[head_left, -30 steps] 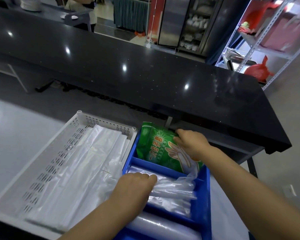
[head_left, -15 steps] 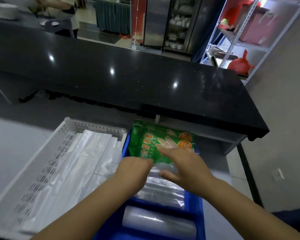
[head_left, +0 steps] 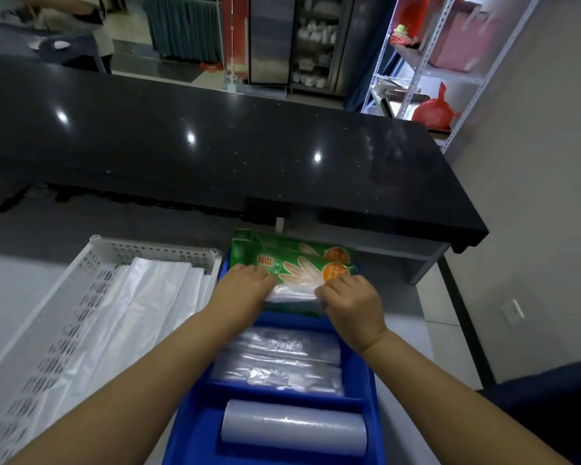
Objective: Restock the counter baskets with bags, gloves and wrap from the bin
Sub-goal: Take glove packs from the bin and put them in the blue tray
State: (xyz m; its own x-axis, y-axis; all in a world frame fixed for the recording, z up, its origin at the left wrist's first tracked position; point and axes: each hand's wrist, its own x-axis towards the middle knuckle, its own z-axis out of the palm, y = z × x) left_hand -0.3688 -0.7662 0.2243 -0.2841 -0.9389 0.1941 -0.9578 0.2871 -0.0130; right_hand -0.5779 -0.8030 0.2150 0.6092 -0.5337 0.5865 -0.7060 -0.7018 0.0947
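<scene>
Both bare forearms are reaching forward from the bottom of the view, converging on the far end of a blue divided bin (head_left: 371,380). The left hand (head_left: 245,288) is lying palm down with its knuckles raised and its fingers curled over the near left edge of a green glove packet (head_left: 299,268), pinching it together with the clear plastic beneath. The right hand (head_left: 351,302) is bending at the wrist, back of the hand up, with its fingertips closing on the packet's near right corner, just below an orange circle printed there. The packet is sitting in the bin's farthest compartment, tilted up toward the camera, with a second green packet (head_left: 282,245) showing directly behind it. In the middle compartment, between the two forearms, folded clear bags (head_left: 279,360) are lying flat. In the nearest compartment a roll of wrap (head_left: 294,427) is lying crosswise. To the left, touching the bin's side, a white perforated basket (head_left: 91,266) is holding sheets of white plastic bags (head_left: 138,313). Beyond both containers a glossy black counter (head_left: 215,142) is stretching across the view.
</scene>
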